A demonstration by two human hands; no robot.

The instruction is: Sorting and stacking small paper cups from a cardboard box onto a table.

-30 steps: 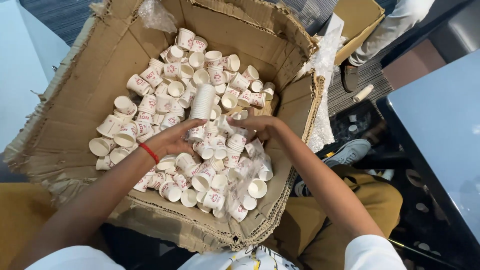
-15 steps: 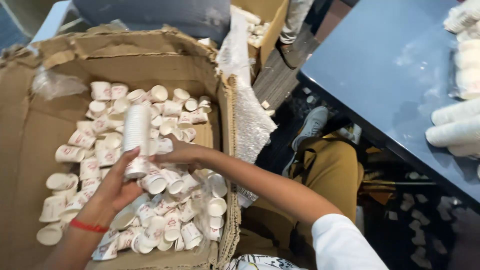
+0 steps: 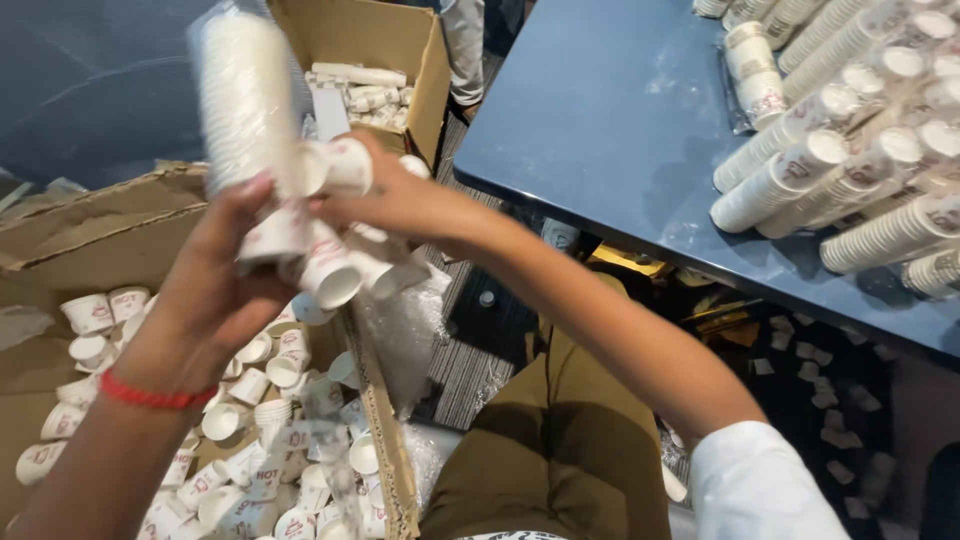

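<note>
My left hand (image 3: 215, 290), with a red band at the wrist, grips a tall stack of white paper cups (image 3: 245, 100) in a clear sleeve and some loose cups (image 3: 325, 270) below it. My right hand (image 3: 385, 195) reaches across from the right and holds more loose paper cups (image 3: 345, 165) against the stack. Both hands are raised above the big cardboard box (image 3: 385, 440), which is full of loose white cups (image 3: 240, 470) with red print.
A dark blue table (image 3: 600, 130) at the right carries several stacks of cups lying on their sides (image 3: 850, 150). A second open cardboard box (image 3: 385, 50) with cups stands behind. Crumpled clear plastic (image 3: 405, 330) hangs over the big box's edge. A person's legs stand at the top.
Both hands have lifted out of the big box with the sleeved stack and loose cups, rising toward the camera. The view has swung right, toward the blue table.
</note>
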